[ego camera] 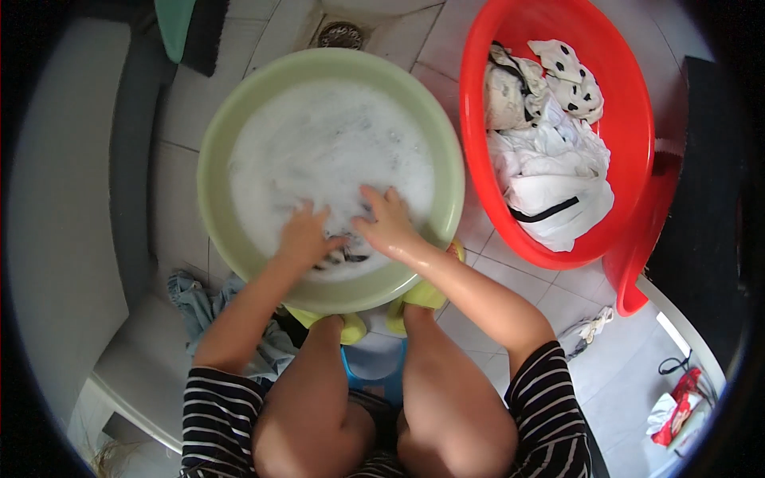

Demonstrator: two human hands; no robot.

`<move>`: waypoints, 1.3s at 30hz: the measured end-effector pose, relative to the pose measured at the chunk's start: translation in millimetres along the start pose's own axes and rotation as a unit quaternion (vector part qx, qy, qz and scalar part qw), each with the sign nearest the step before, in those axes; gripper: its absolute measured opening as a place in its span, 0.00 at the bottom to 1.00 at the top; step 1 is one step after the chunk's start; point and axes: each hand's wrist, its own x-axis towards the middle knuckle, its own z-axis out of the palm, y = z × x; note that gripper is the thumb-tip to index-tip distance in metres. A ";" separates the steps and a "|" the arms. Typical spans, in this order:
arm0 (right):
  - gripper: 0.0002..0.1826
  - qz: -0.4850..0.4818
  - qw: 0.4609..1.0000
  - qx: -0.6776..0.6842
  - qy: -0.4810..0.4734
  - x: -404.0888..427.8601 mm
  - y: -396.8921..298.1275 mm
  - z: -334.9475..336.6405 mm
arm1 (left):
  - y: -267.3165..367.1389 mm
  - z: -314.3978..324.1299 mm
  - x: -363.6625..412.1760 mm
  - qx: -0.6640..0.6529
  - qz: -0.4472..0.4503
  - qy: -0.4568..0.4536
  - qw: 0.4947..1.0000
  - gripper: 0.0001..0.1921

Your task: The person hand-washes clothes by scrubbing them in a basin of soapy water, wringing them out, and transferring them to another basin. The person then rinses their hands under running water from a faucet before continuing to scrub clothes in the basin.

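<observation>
A round pale green plastic basin stands on the tiled floor before me, filled with white suds. Over the near part of the foam is my left hand, fingers spread and slightly blurred. To its right, my right hand reaches into the suds with its fingers apart. Between and below the hands, a bit of dark-and-white cloth shows through the foam; neither hand is seen gripping it. How much cloth lies under the suds is hidden.
A red plastic tub with white and black-spotted clothes stands at the right. Denim clothing lies on the floor at left. A floor drain is beyond the basin, a brush-like black object at upper left, a blue stool beneath me.
</observation>
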 end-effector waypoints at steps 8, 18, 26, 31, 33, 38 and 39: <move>0.28 0.098 0.938 0.326 0.069 56.2 -8.1 63.6 | -43.5 72.5 57.0 -0.183 -0.076 0.249 0.948 0.19; 0.21 0.080 0.632 0.746 -0.192 39.7 -43.4 9.3 | 39.4 -57.5 -35.4 -0.315 0.214 0.238 0.893 0.21; 0.15 0.111 0.805 0.578 0.077 3.2 -107.9 -11.2 | -10.4 -81.3 8.2 -0.242 0.097 0.299 0.918 0.17; 0.13 -0.052 0.933 0.267 0.235 3.3 -48.0 -23.6 | -18.4 -82.1 0.5 -0.232 0.098 0.336 0.907 0.23; 0.15 -0.003 0.961 0.201 0.192 7.2 -43.8 -18.0 | -18.3 -70.5 6.0 -0.412 0.105 0.352 0.834 0.23; 0.26 -0.041 0.979 0.039 0.194 45.5 -30.0 11.6 | -4.6 -16.0 36.3 -0.079 0.108 0.285 0.949 0.17; 0.28 0.027 0.986 0.071 0.148 50.8 -32.0 12.8 | -17.8 -6.8 52.6 -0.112 0.062 0.125 0.984 0.16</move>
